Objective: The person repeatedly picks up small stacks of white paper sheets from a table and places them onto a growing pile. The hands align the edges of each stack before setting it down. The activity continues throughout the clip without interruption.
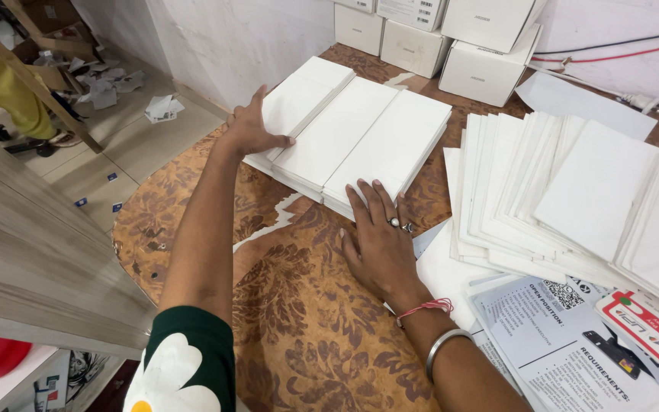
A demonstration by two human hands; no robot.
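Note:
Three side-by-side stacks of flat white cards (348, 133) lie on a brown patterned table (306, 320). My left hand (253, 126) rests on the left edge of the leftmost stack, fingers spread, thumb on top. My right hand (379, 236) lies flat on the table with its fingertips against the near edge of the rightmost stack. It wears rings, a red thread and a metal bangle. Neither hand grips anything.
A fanned pile of white sheets (573, 198) spreads at the right. Printed leaflets (566, 343) lie at the lower right. White boxes (451, 38) stand at the back by the wall. Off the table's left edge, paper scraps (108, 84) litter the floor near a person's leg in yellow (1, 84).

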